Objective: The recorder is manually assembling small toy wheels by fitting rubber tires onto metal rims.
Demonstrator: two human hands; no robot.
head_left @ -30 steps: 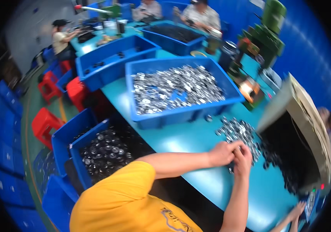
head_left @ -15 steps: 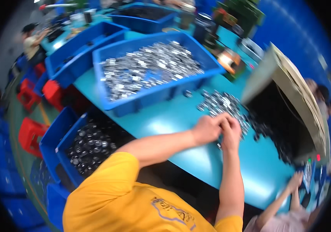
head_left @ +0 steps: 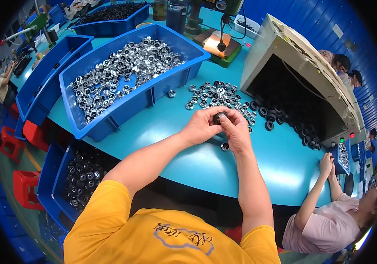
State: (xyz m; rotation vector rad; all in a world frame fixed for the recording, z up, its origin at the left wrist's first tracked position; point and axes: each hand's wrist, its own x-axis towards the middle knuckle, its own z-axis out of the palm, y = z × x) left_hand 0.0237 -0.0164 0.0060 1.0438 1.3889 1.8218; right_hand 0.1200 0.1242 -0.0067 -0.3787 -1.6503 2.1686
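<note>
Over the teal table (head_left: 197,169), my left hand (head_left: 198,127) and my right hand (head_left: 239,135) meet with fingers closed round one small round black part (head_left: 218,118). The fingertips cover most of it. Just beyond them lies a loose pile of small silver round pieces with dark centres (head_left: 217,93). A single silver-and-black piece (head_left: 225,146) rests on the table below my hands. To the right, black rings (head_left: 303,128) spill out of the mouth of a beige box-shaped machine (head_left: 252,59).
A large blue bin (head_left: 131,102) of silver pieces stands at the left. Lower left, another blue bin (head_left: 60,176) holds dark round parts. A press with a lit plate (head_left: 215,42) is at the back. At the right, a co-worker in a pink shirt (head_left: 322,224) works at the table edge.
The view has swung and sharpened, so the bins and machine appear farther left. My hands stay together, and the black part between my fingers now shows.
</note>
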